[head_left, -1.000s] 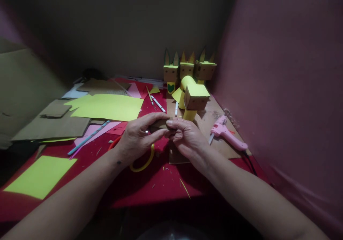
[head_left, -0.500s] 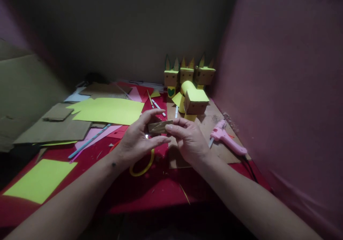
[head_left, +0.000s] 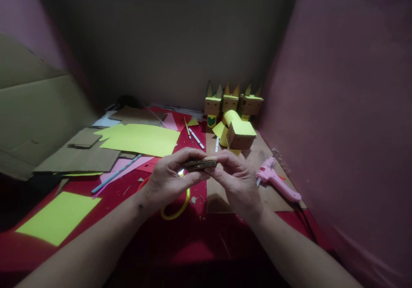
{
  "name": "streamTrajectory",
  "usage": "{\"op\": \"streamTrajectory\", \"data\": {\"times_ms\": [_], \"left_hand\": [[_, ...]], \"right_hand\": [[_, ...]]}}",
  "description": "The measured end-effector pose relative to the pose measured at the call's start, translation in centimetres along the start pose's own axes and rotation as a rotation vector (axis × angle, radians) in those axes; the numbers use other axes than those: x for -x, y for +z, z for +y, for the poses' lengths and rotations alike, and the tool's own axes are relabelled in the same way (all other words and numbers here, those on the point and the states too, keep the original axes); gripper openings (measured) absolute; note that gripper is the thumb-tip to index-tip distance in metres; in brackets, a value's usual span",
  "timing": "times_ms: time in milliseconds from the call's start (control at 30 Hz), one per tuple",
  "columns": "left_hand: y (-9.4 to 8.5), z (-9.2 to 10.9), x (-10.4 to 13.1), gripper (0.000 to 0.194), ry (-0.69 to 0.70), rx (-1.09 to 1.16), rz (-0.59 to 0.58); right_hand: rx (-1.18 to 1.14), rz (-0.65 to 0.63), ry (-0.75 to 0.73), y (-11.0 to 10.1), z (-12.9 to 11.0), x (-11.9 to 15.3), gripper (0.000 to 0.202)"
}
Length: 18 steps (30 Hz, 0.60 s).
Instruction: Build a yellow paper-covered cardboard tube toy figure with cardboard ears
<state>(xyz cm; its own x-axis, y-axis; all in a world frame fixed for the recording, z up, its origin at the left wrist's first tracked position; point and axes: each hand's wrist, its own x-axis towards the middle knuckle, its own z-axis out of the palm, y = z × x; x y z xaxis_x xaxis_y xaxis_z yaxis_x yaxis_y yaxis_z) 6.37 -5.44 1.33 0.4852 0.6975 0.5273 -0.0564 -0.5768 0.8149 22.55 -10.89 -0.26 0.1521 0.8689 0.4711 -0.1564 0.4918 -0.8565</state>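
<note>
Between both hands, over the red table, is a small stack of cardboard pieces (head_left: 200, 164), seen edge-on. My left hand (head_left: 172, 176) grips its left end between thumb and fingers. My right hand (head_left: 240, 180) pinches the right end with thumb and fingertips. Under the hands lies a yellow ring-shaped handle (head_left: 178, 213), partly hidden by my left hand. Behind my right hand, a small cardboard box with a yellow top (head_left: 241, 135) rests beside a yellow paper roll (head_left: 231, 117).
A pink glue gun (head_left: 278, 180) lies on a cardboard sheet (head_left: 222, 198) at the right. Three eared cardboard figures (head_left: 231, 103) stand at the back. Yellow paper (head_left: 141, 138), cardboard (head_left: 77, 157) and a blue striped straw (head_left: 116, 174) lie left.
My left fingers have closed onto the cardboard, which is now turned edge-on. My right hand still holds its other end. The whole view has shifted slightly.
</note>
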Motion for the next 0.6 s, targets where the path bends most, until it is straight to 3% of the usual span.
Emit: {"op": "streamTrajectory", "data": {"times_ms": [267,433,500,600], "left_hand": [[0.2,0.6,0.0,0.025,-0.006,0.013,-0.021],[-1.9,1.1,-0.3,0.055,-0.064,-0.043,-0.164],[-3.4,1.1,0.2,0.042,-0.138,-0.19,-0.189],[-4.5,0.8,1.8,0.031,-0.334,-0.637,-0.223]], "right_hand": [[-0.04,-0.043,-0.044,-0.1,0.1,-0.1,0.024],[-0.038,-0.011,0.01,-0.2,-0.2,-0.5,0.018],[-0.079,0.001,0.06,-0.4,-0.4,-0.9,0.014],[-0.11,-0.022,0.106,-0.6,-0.5,-1.5,0.011]]}}
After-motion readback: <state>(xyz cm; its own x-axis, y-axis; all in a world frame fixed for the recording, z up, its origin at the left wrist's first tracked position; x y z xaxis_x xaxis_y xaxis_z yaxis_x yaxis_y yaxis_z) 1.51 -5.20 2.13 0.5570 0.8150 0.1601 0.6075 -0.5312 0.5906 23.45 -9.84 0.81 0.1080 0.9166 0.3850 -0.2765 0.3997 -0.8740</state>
